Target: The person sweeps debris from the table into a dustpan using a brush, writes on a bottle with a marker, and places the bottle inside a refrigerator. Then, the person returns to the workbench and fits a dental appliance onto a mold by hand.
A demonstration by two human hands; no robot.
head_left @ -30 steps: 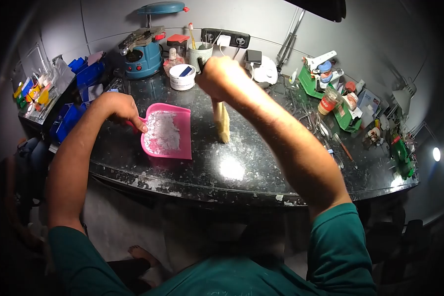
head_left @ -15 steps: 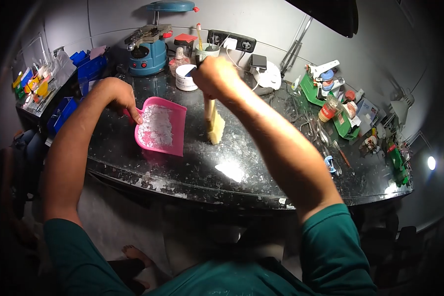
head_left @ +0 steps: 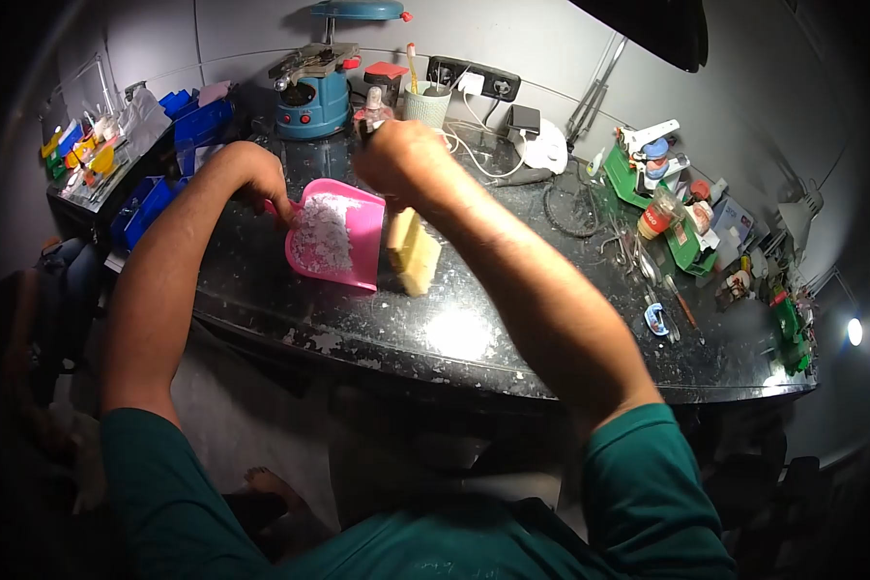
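Pink plastic dustpan (head_left: 365, 242) is likely light, stiff, best held by its handle (head_left: 298, 205); left hand (head_left: 264, 182) closes there, right hand (head_left: 394, 162) clenches a probably springy brush (head_left: 418, 259).

Workshop or small lab, can't tell exact type. Dark surface (head_left: 251, 256) is scuffed & spotted w/ white residue, esp. along front edge. Blue machine (head_left: 312, 108) w/ red knobs sits nr rear edge, left part; cup (head_left: 425, 110) of tools & brushes also nr rear edge, w/ wall-mtd power strip (head_left: 502, 85) behind. Twd right end: green bins (head_left: 694, 259) w/ misc. parts, plus loose hand tools (head_left: 684, 304). Blue bins (head_left: 203, 124) by left end.
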